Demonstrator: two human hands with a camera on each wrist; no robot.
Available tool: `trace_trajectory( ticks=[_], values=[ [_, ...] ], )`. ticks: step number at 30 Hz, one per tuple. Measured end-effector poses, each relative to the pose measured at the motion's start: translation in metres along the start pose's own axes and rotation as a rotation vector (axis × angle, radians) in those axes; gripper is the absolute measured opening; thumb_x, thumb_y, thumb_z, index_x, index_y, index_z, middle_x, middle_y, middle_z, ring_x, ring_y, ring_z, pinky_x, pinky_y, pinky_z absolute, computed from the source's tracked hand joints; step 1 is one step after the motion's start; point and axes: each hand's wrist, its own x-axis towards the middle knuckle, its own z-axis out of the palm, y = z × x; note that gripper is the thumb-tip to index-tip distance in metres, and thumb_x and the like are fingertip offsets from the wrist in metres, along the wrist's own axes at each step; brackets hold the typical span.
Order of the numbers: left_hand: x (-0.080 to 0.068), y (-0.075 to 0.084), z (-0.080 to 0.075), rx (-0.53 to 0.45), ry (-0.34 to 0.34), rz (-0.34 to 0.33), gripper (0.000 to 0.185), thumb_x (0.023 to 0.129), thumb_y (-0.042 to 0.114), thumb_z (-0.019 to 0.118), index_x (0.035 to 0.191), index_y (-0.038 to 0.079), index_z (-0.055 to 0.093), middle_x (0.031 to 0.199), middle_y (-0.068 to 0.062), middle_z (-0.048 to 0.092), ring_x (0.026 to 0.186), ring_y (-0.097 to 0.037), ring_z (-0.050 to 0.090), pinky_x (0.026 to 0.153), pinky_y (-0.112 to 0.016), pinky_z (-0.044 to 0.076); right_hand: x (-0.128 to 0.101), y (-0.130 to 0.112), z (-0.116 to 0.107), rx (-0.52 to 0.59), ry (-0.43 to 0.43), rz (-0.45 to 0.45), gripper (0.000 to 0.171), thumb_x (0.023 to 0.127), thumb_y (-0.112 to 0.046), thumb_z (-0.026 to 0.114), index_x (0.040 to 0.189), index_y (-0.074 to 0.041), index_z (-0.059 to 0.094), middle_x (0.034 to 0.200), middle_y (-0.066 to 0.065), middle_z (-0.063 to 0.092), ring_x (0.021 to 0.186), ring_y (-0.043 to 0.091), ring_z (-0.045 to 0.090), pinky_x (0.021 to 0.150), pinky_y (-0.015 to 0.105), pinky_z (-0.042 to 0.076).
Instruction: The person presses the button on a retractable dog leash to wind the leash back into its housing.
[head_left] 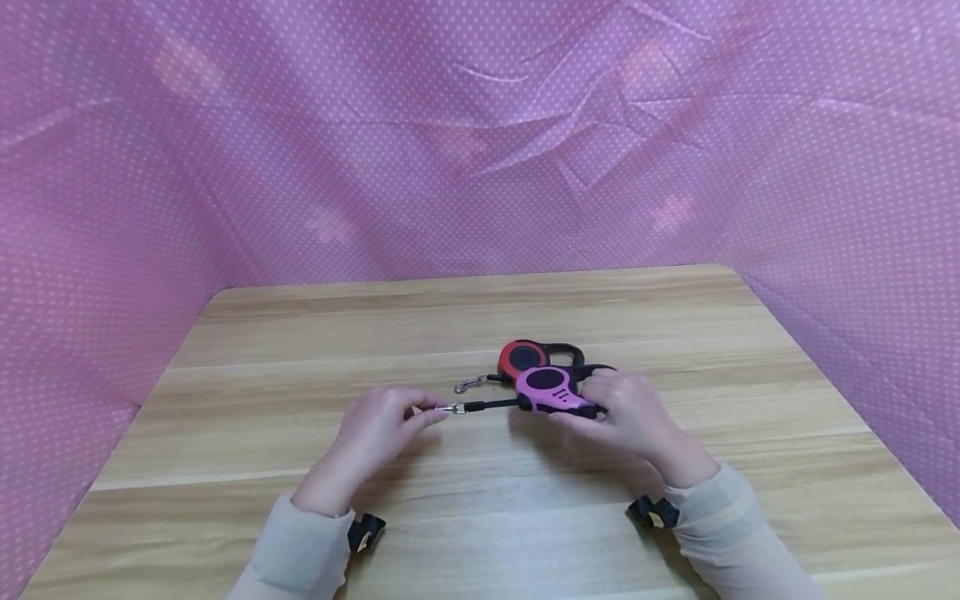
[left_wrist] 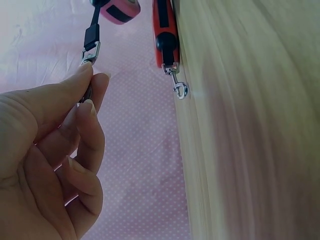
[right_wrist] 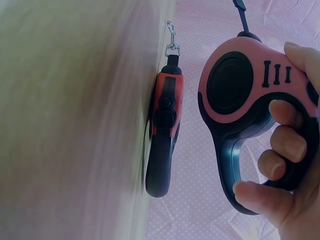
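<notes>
I count two retractable leashes: one pink leash (head_left: 553,390) and one red leash (head_left: 525,358). Each carries one metal clip, so two clips: the pink leash's clip (head_left: 450,408) and the red leash's clip (head_left: 469,384). I see two hands, one left hand (head_left: 375,433) and one right hand (head_left: 633,412), and one wooden table (head_left: 480,533).

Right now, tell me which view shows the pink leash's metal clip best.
The left wrist view: the clip sits close, pinched by the left hand. The head view shows it tiny; the right wrist view shows only the red leash's clip.
</notes>
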Motion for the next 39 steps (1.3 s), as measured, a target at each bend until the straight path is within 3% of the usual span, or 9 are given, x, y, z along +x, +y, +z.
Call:
trace_trajectory(
  ticks=[6,13,33,39],
  values=[
    [-0.0007,0.0025,0.0022,0.006,-0.004,0.002,0.012,0.087,0.033,0.074,0.097,0.026,0.078,0.096,0.009,0.077,0.071,-0.001,0.059,0.064,-0.027,0.047,0.0000,-0.0012,0.0011,-0.006,-0.007,-0.001,0.042,0.081,-0.047,0.076,0.062,-0.020,0.050,0.063,-0.010,0.050,0.056,0.001,0.037,0.050,0.014,0.029],
    [-0.0008,0.0044,0.0036,0.009,-0.008,-0.009,0.012,0.087,0.033,0.075,0.096,0.027,0.078,0.094,0.010,0.076,0.066,0.000,0.055,0.060,-0.024,0.042,-0.0005,-0.0018,0.0025,-0.007,0.017,-0.021,0.053,0.093,-0.062,0.055,0.061,-0.020,0.050,0.063,-0.010,0.050,0.057,-0.001,0.036,0.050,0.013,0.029],
    [-0.0019,0.0100,0.0042,-0.017,-0.009,-0.032,0.011,0.087,0.030,0.076,0.097,0.027,0.079,0.087,0.012,0.074,0.064,-0.003,0.050,0.059,-0.023,0.039,0.0021,-0.0068,0.0033,0.010,-0.028,-0.017,0.040,0.079,-0.045,0.078,0.063,-0.021,0.051,0.063,-0.011,0.050,0.056,0.000,0.036,0.049,0.014,0.029],
    [-0.0018,0.0104,0.0036,-0.017,-0.016,-0.035,0.011,0.087,0.031,0.075,0.097,0.028,0.078,0.092,0.012,0.075,0.066,-0.001,0.053,0.062,-0.022,0.043,0.0023,-0.0083,0.0045,0.021,-0.038,-0.018,0.038,0.081,-0.047,0.076,0.064,-0.021,0.054,0.064,-0.012,0.052,0.057,0.000,0.038,0.050,0.013,0.029]
  ],
)
